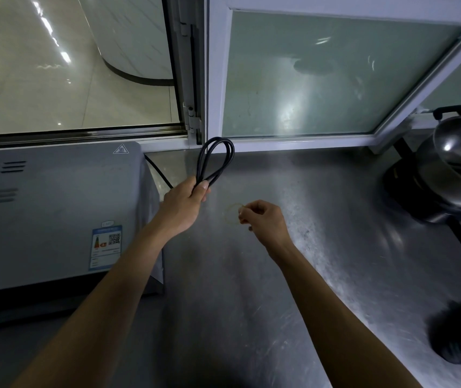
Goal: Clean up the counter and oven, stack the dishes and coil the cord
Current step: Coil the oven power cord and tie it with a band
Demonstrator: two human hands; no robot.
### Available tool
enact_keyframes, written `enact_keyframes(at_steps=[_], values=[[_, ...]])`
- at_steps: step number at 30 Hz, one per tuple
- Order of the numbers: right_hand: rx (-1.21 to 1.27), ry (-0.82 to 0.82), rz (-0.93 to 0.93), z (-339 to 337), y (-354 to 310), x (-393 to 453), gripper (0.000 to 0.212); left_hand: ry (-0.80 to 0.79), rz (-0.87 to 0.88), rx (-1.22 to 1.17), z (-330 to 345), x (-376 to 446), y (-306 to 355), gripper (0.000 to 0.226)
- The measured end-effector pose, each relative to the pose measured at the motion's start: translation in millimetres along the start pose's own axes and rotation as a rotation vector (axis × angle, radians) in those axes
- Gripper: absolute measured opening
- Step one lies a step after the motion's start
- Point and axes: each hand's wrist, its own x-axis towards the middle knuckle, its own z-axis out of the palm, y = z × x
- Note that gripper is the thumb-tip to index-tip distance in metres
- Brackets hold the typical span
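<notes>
The cord (pixel 214 161) is up off the bench (pixel 293 275), beside the oven (pixel 55 214), bunched into loops — it looks light but springy, so I'd say pinch it right where the strands cross or the loops will pop open. Left hand (pixel 184 204) is fisted tight around that bunch, and the right hand (pixel 263 219) pinches a thin rubber band (pixel 230 215) between thumb and fingers — stretchy, easy to snap off.

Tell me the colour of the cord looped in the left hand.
Black. The cord shows best in the head view, gripped by the left hand.
</notes>
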Motion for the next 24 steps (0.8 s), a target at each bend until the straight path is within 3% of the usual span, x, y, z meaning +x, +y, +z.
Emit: enact_keyframes(at_steps=[12, 16, 24], values=[[0.542, -0.141, 0.118, 6, -7, -9, 0.024, -0.011, 0.011, 0.001, 0, 1, 0, 0.031], [0.695, -0.178, 0.154, 5, -17, -10, 0.019, -0.012, 0.006, 0.008, 0, 1, 0, 0.031], [0.769, -0.245, 0.117, 1, -29, -12, 0.018, -0.009, 0.005, 0.012, 0, 2, -3, 0.030]])
